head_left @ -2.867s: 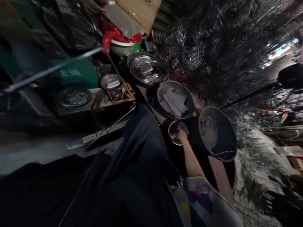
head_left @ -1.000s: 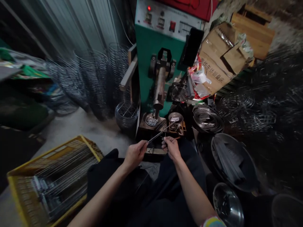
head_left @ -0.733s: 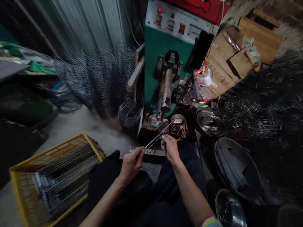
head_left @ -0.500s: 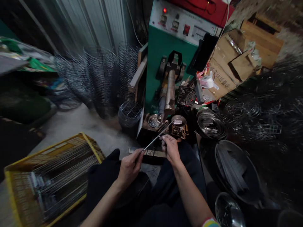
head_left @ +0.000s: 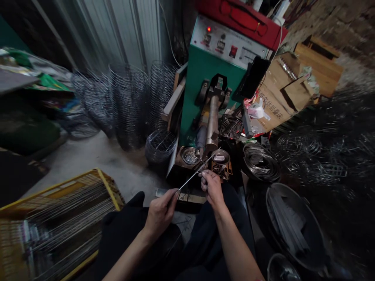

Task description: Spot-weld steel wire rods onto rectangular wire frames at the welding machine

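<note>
Currently left hand (head_left: 161,211) has fingers clamped on rod (head_left: 190,180) before machine (head_left: 191,97); right hand (head_left: 213,190) pinches small piece (head_left: 199,173).

Dk navy trousers (head_left: 205,230), plain, no. of pockets unclear; bare forearms (head_left: 234,238), bare fingers (head_left: 205,178), L & R.

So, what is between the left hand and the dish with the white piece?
In the head view, a thin metal rod slants from the left hand toward the dish, the right hand close beside it. Contact with the dish is unclear.
</note>
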Demonstrator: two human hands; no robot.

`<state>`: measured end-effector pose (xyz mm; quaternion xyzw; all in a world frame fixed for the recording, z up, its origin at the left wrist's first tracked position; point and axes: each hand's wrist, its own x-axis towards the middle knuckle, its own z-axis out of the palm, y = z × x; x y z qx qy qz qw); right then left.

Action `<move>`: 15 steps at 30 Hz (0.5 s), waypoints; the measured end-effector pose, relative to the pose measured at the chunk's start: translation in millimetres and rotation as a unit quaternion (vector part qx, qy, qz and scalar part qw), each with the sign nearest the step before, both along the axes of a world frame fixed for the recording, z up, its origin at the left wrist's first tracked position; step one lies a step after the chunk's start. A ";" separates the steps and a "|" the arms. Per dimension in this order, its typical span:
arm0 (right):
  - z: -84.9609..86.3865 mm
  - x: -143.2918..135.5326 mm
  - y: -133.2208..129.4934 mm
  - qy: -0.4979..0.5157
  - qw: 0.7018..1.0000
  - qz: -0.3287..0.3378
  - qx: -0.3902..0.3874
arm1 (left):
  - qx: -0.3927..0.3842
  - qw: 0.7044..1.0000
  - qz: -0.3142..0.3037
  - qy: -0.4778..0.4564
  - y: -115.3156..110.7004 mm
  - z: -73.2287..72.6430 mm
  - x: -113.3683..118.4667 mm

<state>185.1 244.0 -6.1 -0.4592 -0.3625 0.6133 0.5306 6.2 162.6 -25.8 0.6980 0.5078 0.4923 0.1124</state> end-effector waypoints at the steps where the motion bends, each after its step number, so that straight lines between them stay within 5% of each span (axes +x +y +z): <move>1: 0.6 -0.1 1.6 0.002 1.000 0.000 0.001 | 0.002 1.000 0.002 0.000 1.1 0.6 0.5; 15: 6.3 -1.9 16.0 0.031 1.000 0.000 0.002 | 0.014 1.000 0.006 0.002 15.2 8.5 2.1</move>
